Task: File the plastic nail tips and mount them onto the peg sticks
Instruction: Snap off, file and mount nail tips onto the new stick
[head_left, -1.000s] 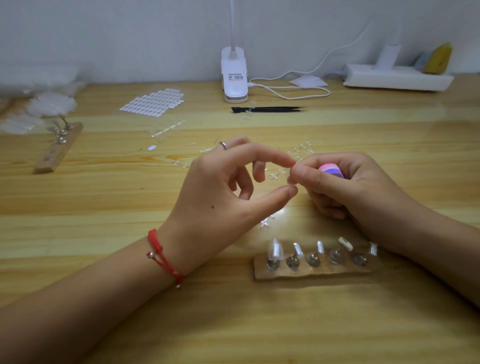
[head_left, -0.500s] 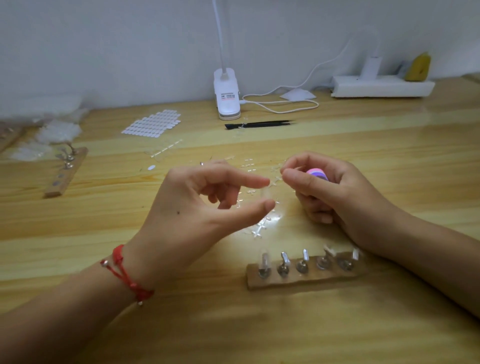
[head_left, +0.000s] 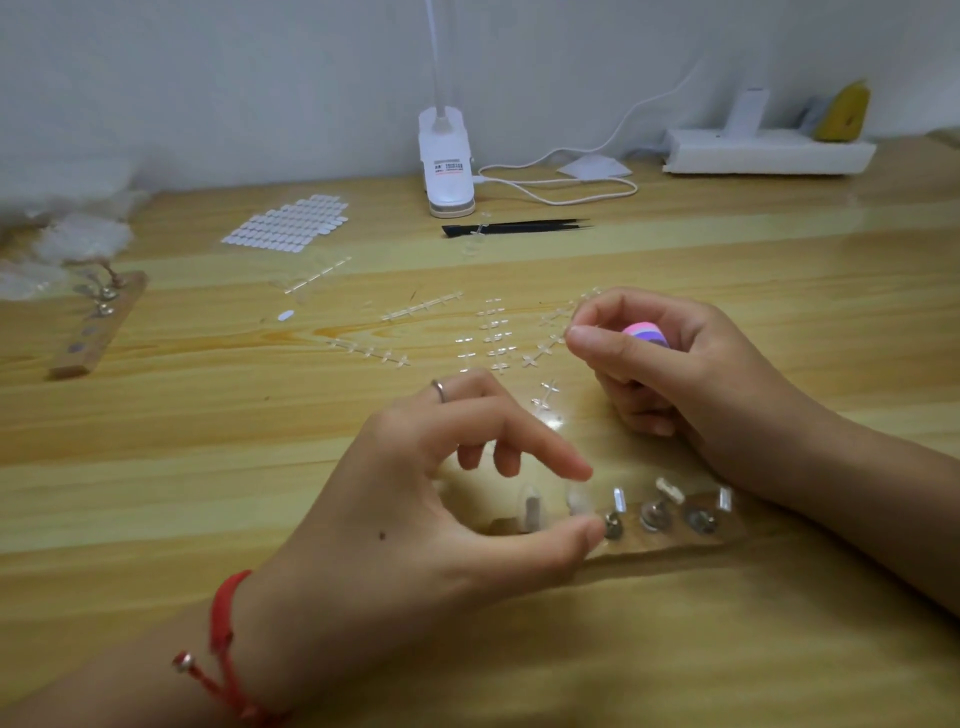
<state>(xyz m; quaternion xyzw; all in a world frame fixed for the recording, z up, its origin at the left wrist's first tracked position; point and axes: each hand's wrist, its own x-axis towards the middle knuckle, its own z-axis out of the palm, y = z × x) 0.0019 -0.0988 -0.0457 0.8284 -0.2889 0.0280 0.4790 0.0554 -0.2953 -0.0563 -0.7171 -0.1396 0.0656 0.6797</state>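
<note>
Tabletop (head_left: 675, 654) of glossy wood holds peg sticks (head_left: 649, 517); pale wall (head_left: 208, 78) behind.

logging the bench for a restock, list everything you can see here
table: one, light wood, under everything
peg strip: one, wooden with metal pegs, front centre
second peg strip: one, wooden, far left
clear sprues: several, transparent, scattered mid-table
tab sheet: one, white, back left
tweezers: one, black, before the lamp
clip lamp: one, white, back centre
power strip: one, white, back right
file block: one, pink and purple, in right hand
left hand: one, over the peg strip, thumb and forefinger apart
right hand: one, grips the file block
</note>
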